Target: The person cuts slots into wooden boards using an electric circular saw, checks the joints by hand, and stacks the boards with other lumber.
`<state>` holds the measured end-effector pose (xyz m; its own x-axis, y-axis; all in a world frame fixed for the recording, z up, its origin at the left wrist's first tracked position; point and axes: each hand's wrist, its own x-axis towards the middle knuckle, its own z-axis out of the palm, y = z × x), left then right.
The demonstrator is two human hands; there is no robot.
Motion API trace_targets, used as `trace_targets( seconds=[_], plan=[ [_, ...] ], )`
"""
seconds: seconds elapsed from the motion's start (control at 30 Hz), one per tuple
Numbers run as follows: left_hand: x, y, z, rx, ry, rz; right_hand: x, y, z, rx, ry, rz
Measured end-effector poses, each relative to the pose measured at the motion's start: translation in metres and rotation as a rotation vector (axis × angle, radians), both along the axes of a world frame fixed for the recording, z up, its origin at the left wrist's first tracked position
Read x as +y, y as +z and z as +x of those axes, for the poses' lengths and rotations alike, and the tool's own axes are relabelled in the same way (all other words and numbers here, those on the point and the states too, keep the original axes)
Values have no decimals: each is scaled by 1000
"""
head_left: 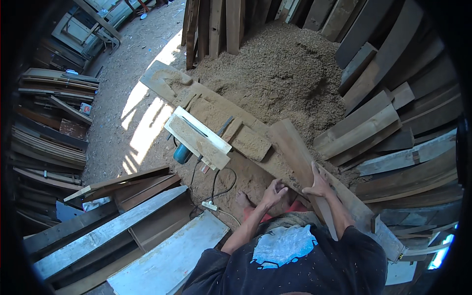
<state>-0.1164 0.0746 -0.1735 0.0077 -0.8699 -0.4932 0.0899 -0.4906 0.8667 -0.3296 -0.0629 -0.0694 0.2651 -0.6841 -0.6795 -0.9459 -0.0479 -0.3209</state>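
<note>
Wooden plank (295, 152): right hand (318, 186) lies open-gripped on it, left hand (274, 192) clasps its edge.

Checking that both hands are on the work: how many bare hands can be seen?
2. The left hand grips the plank's near edge; the right hand lies flat on the plank beside it.

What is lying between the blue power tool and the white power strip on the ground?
In the head view, a black cord loops over sawdust between the blue tool and the power strip; nothing else lies there.
</note>
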Motion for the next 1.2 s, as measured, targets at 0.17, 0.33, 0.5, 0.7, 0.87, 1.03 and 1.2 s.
trace_targets(
  seconds=[0.17,0.33,0.5,0.7,0.87,1.03,1.2],
  plan=[
    [-67,44,-56,19,123,-117,-29,22,-34,-604,72,154],
    [-87,52,-84,335,218,-358,-31,40,-36,-837,-59,452],
    [-84,67,-99,292,297,-379,-44,38,-44,-902,138,334],
    [-91,114,-98,298,481,-367,-55,47,-35,-962,67,515],
    [-101,148,-68,323,512,-167,-44,93,-12,-648,283,-60],
    [-99,187,-35,833,679,-416,-72,184,-35,-708,-20,112],
    [-108,134,-6,975,739,-513,-45,180,-25,-587,359,372]
  ],
)
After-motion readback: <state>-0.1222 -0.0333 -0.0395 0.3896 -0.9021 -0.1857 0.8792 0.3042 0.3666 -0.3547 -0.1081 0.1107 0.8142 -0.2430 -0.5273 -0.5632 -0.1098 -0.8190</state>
